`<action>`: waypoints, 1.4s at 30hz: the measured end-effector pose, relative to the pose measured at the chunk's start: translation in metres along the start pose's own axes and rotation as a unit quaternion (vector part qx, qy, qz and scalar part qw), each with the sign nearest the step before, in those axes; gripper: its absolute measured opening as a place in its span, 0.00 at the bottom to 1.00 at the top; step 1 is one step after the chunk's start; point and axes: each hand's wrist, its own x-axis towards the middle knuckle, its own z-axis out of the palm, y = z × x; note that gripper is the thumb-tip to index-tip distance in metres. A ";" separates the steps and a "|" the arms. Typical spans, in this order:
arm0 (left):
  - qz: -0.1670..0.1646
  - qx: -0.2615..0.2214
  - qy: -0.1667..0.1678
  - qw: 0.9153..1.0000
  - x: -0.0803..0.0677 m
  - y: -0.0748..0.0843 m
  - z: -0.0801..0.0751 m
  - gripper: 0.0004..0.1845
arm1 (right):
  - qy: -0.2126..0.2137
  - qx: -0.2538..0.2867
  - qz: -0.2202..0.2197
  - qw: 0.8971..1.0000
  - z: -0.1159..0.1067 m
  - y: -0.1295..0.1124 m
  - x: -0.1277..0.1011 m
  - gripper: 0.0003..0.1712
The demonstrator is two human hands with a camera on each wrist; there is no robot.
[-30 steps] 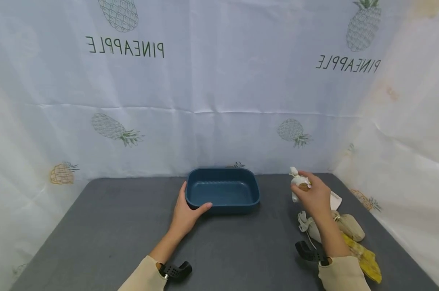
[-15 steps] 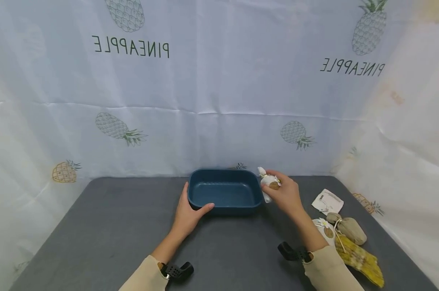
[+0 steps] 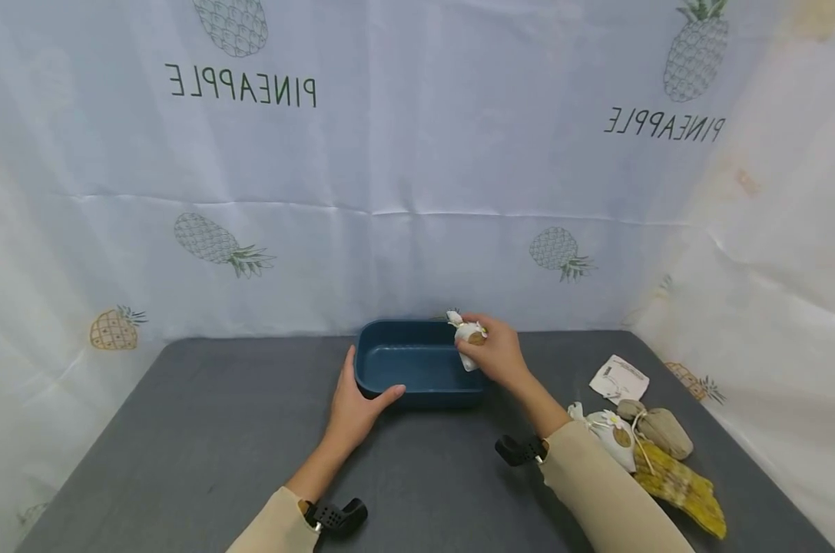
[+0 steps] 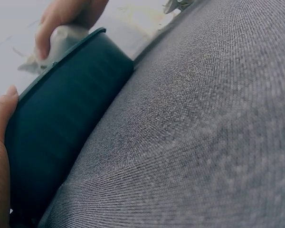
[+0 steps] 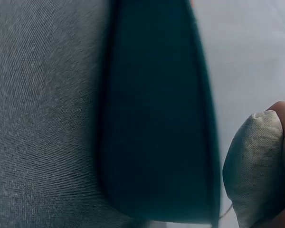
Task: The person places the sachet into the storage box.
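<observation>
Carried leftward, our right hand (image 3: 500, 357) now pinches white sachet (image 3: 468, 343) over blue tray (image 3: 389, 384) | left hand (image 3: 353, 407) grips rim | tray holds nothing yet; three sachets (image 3: 655, 445) wait on table (image 3: 182, 445)

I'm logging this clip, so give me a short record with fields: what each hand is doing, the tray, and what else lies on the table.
left hand: grips the near left corner of the blue tray
right hand: holds a small white sachet over the tray's right end
tray: upright on the grey table; nothing visible inside
other items: white sachet, beige sachet, yellow sachet and a white card, at the table's right
</observation>
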 end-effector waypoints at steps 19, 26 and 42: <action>-0.005 0.007 0.009 1.000 -0.001 0.004 0.000 0.63 | -0.102 -0.105 0.020 0.989 0.039 0.010 0.035 0.24; -0.005 0.011 0.008 1.000 0.000 0.004 0.001 0.63 | -0.150 -0.143 0.043 0.977 0.049 0.014 0.038 0.24; -0.007 0.005 0.008 1.000 0.000 0.003 0.001 0.62 | -0.198 -0.188 0.021 0.962 0.042 0.009 0.035 0.39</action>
